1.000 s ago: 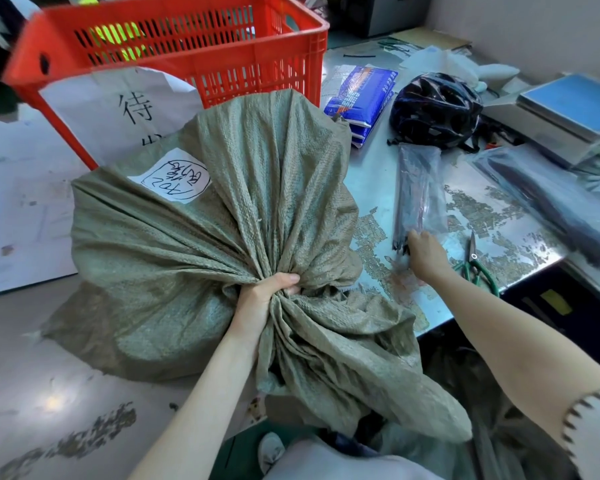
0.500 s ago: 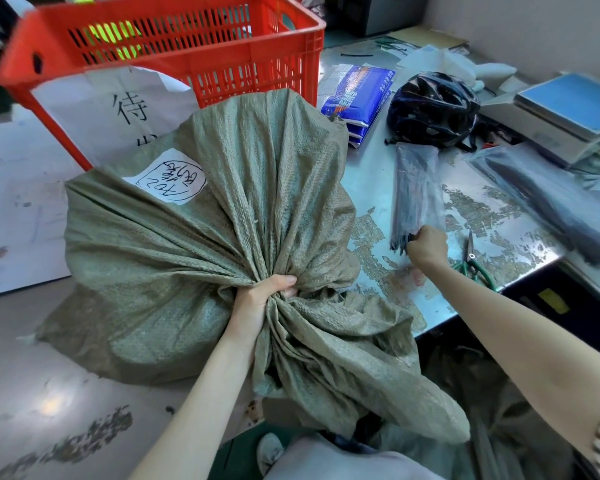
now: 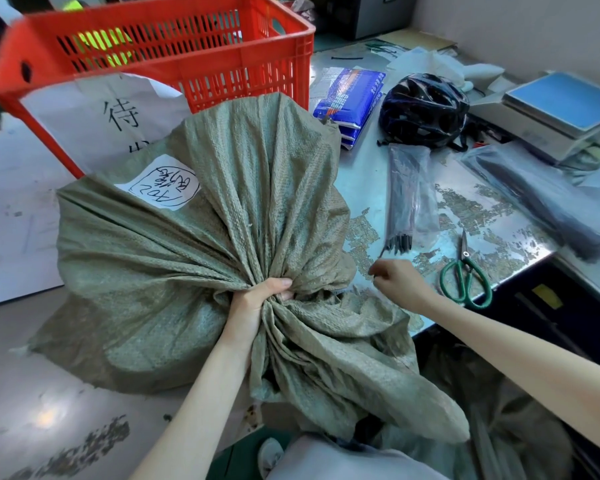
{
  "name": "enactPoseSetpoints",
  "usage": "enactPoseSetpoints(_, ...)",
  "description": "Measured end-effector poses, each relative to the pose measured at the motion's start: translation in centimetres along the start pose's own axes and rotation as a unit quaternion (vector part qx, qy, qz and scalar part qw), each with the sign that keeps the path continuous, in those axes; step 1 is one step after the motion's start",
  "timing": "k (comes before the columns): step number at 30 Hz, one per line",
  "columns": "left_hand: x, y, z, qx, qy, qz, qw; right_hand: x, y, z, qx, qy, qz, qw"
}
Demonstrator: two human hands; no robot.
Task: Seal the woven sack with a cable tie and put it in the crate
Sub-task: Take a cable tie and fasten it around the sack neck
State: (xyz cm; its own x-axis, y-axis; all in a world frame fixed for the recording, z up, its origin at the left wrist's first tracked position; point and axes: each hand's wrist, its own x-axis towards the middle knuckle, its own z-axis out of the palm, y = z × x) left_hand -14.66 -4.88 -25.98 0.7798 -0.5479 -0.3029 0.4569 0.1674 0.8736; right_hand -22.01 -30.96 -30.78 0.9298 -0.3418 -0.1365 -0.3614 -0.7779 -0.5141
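Note:
A full grey-green woven sack (image 3: 174, 271) with a white handwritten label lies on the metal table (image 3: 364, 174), in front of the red plastic crate (image 3: 201, 74). My left hand (image 3: 253, 306) grips the sack's gathered neck tightly; the loose mouth hangs over the table edge towards me. My right hand (image 3: 399, 282) is just right of the neck, with its fingers pinched on a thin black cable tie (image 3: 378, 259). That tie leads up towards a clear bag of black cable ties (image 3: 407, 192) lying on the table.
Green-handled scissors (image 3: 465, 278) lie near the table's front edge, right of my right hand. Behind them are a black helmet (image 3: 423, 109), blue packets (image 3: 350, 98), a weighing scale (image 3: 561, 109) and a second bag of ties (image 3: 541, 199). A paper sign (image 3: 94, 119) hangs on the crate.
My right hand has pulled back from the open end of the cable-tie bag towards the sack's neck, drawing one tie out with it. My left hand has kept its grip.

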Motion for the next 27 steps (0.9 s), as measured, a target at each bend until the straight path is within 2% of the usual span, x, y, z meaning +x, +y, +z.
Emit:
enactPoseSetpoints(5,0.0,0.0,0.2,-0.022,0.008,-0.008,1.000,0.2,0.6,1.6,-0.099,-0.086,-0.104,0.986)
enactPoseSetpoints(9,-0.2,0.1,0.4,-0.029,0.021,-0.020,0.999,1.0,0.7,1.9,-0.142,-0.093,-0.110,0.979)
enactPoseSetpoints(13,-0.3,0.2,0.5,-0.028,0.019,-0.022,0.999,1.7,1.0,1.1,-0.238,-0.058,-0.082,0.966)
enactPoseSetpoints(17,-0.3,0.3,0.4,-0.030,0.011,-0.022,0.999,2.6,1.8,0.0,-0.357,-0.033,-0.096,0.928)
enactPoseSetpoints(23,-0.4,0.4,0.4,-0.022,0.010,-0.013,1.000,3.2,1.6,-1.2,-0.455,-0.064,-0.214,0.862)
enactPoseSetpoints(25,-0.4,0.4,0.3,-0.012,0.008,-0.006,1.000,3.4,1.5,-1.5,-0.431,-0.036,-0.235,0.870)
enactPoseSetpoints(27,-0.4,0.4,0.3,-0.013,0.015,-0.010,1.000,3.5,1.3,-1.7,-0.365,0.000,-0.247,0.898)
